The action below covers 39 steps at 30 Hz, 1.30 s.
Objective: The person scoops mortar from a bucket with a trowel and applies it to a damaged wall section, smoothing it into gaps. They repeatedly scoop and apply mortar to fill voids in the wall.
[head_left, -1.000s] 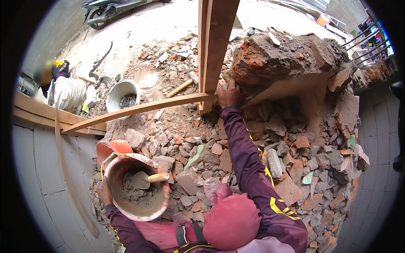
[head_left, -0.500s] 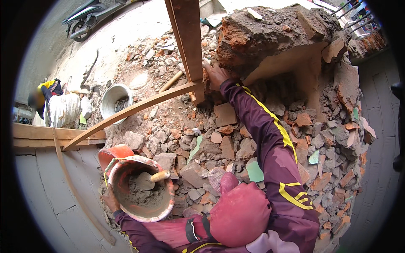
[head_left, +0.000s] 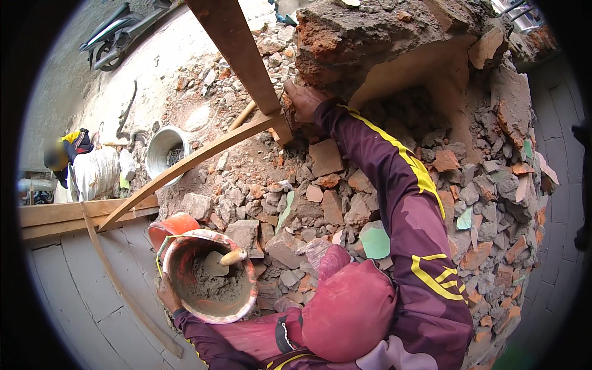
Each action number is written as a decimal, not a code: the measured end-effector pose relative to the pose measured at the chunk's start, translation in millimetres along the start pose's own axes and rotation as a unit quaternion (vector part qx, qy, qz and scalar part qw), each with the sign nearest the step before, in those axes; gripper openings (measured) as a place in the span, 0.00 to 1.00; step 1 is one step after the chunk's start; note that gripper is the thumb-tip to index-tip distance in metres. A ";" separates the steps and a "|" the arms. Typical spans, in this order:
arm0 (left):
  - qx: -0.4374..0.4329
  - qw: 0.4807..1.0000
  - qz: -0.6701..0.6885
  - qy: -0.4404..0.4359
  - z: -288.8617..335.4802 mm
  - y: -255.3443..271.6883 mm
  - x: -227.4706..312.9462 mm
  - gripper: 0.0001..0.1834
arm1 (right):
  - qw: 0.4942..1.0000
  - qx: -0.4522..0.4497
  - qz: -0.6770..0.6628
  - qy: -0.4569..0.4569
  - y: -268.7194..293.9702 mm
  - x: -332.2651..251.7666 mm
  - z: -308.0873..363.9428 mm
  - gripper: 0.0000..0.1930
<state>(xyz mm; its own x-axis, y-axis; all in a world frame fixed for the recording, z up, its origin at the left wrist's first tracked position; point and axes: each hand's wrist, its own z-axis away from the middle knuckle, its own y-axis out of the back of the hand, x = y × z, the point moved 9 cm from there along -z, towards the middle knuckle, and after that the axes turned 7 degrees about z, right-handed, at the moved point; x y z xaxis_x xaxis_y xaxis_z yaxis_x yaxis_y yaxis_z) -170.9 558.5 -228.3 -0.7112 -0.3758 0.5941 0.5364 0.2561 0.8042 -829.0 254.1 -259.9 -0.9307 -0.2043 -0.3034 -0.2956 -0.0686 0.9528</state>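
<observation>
A round bucket (head_left: 246, 296) with a whitish-orange rim holds wet grey mortar (head_left: 216, 287). My left hand (head_left: 168, 295) is closed on its left side. Inside, a trowel (head_left: 216, 264) rests on the mortar, its wooden handle leaning over the right part of the bucket. Up at the broken masonry block (head_left: 376, 46), my right hand (head_left: 305, 102) is bent beside a wooden post (head_left: 237, 52). Its fingers curl in between the post and the masonry, and what they grip is hidden. A wooden strip (head_left: 191, 161) meets the post just left of that hand.
Broken brick and concrete rubble (head_left: 290, 246) covers the ground. An orange container (head_left: 176, 227) touches the bucket. Farther left are a pale bucket (head_left: 168, 148), a white sack (head_left: 97, 172) and another person (head_left: 69, 151). A motorbike (head_left: 120, 37) is parked at the back. Boards (head_left: 61, 213) cross the left edge.
The whole view has shifted slightly, with the post and masonry now higher and farther left. My right hand stays beside the post, and my left hand stays on the bucket.
</observation>
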 end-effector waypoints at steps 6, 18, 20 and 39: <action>-0.014 0.998 -0.035 0.050 -1.3 2.2 -8.8 0.35 | 0.997 0.069 -0.034 0.002 8.2 2.6 4.9 0.35; 0.022 0.998 -0.020 0.052 -2.1 4.4 -20.3 0.35 | 0.994 0.091 -0.047 0.024 18.9 -10.3 26.9 0.32; 0.037 0.998 -0.013 0.045 -1.9 5.9 -14.1 0.34 | 0.986 0.155 -0.025 0.048 25.9 -12.9 29.9 0.22; -0.022 0.994 -0.011 0.108 0.0 2.4 -19.6 0.31 | 0.981 0.129 0.067 0.132 17.7 -21.5 35.2 0.20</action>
<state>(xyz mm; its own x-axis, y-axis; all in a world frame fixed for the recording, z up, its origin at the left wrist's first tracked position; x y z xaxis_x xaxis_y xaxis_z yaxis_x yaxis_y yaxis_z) -155.7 566.5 -238.0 -0.6107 -0.5648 0.5550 0.5451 0.2086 0.8120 -821.9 291.6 -236.4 -0.8862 -0.4435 -0.1337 -0.2513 0.2177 0.9431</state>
